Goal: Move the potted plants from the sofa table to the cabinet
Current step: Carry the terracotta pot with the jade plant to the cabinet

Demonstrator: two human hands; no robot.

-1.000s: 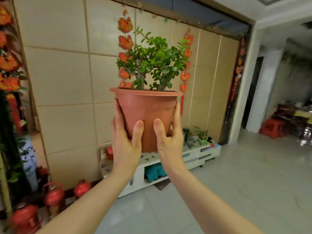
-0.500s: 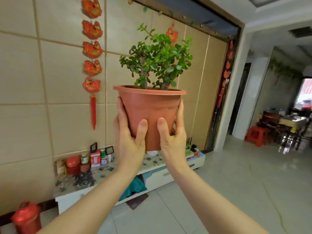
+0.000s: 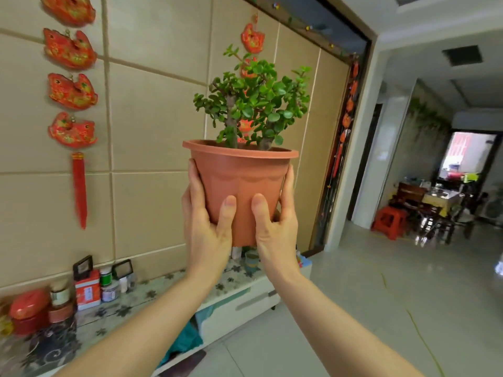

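Observation:
A terracotta-coloured plastic pot with a green jade plant is held upright in the air in front of me. My left hand grips its left side and my right hand its right side, thumbs on the near face. Below and behind the pot runs a low white cabinet along the tiled wall, its patterned top partly hidden by my arms. A small green pot stands on it just under the held pot.
Jars, a red tin, small frames and red containers crowd the cabinet's left end. Red fish ornaments hang on the wall. To the right, pale floor tiles lead to a red stool and a dining table.
The view has swung right and come closer to the cabinet, so the wall ornaments slid left. The pot stays gripped in both hands at the same height.

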